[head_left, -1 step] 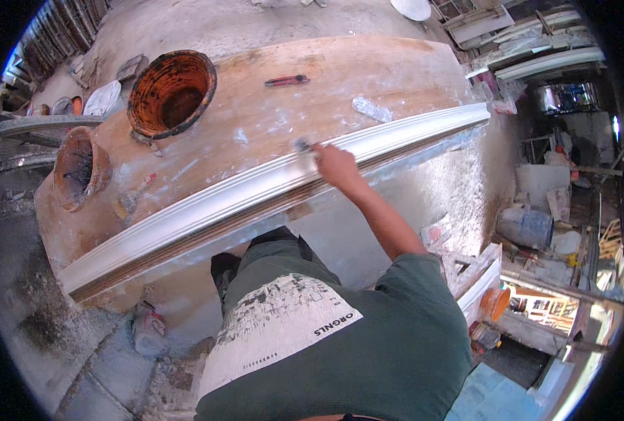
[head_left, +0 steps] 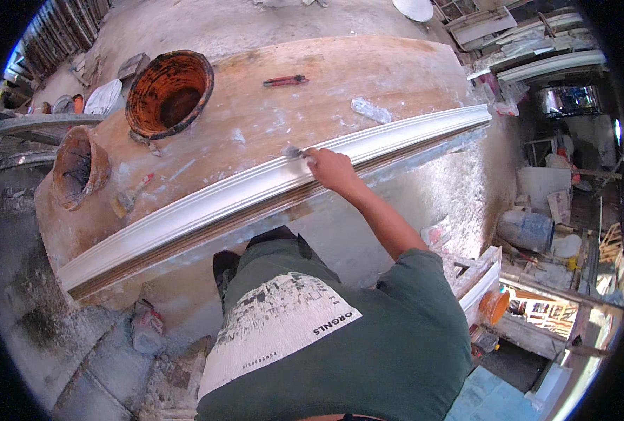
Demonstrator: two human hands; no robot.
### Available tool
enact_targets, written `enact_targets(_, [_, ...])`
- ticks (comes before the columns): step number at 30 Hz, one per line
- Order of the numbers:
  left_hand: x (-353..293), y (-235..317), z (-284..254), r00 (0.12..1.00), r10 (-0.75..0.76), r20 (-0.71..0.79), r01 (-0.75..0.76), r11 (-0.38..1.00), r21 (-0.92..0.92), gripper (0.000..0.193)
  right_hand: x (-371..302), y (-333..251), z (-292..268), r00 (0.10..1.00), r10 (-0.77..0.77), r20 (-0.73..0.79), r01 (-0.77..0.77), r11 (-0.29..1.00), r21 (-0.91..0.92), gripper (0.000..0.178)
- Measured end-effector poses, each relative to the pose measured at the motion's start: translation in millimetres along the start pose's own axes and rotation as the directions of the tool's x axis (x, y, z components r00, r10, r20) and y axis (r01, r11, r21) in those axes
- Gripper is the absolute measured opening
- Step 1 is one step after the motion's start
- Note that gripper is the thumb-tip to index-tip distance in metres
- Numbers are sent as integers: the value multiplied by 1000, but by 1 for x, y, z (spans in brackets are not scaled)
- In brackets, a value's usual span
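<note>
A long white ribbed moulding [head_left: 221, 203] lies along the near edge of a wooden work table, slanting from lower left to upper right. My right hand [head_left: 329, 168] is closed on a small tool with a grey flat end [head_left: 292, 151], at the far edge of the moulding about midway along it. Whether that tool is a brush or a scraper is too small to tell. My left hand is out of sight.
On the table [head_left: 326, 63] stand an orange bucket [head_left: 135, 98] crusted with dark residue and a smaller orange pot [head_left: 101, 165]. A red utility knife [head_left: 285, 81], a clear plastic piece [head_left: 370, 110] and a red-handled brush [head_left: 135, 195] lie there too. A blue barrel [head_left: 526, 229] is at right.
My right hand and the tool have shifted slightly left along the moulding. The things on the table have stayed in place.
</note>
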State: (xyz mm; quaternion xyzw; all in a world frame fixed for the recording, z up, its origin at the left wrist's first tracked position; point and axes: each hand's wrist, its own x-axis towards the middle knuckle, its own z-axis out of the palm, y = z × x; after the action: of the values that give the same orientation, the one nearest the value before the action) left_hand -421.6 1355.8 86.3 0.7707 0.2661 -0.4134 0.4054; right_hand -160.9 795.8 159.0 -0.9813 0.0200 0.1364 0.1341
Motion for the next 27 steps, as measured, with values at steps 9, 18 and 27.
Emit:
enact_targets(9, [-32, 34, 121, 983, 20, -182, -29, 999, -46, 36, 28, 296, -36, 916, 307, -258, -375, 886, -275, 26])
enact_targets(18, [-80, 67, 229, 952, 10, -307, -38, 996, -85, 37, 11, 338, -66, 990, 123, -68, -135, 966, -219, 30])
enact_targets(27, [-90, 190, 411, 980, -28, 195, 24, 999, 24, 39, 25, 468, -128, 999, 37, 26, -34, 993, -109, 29])
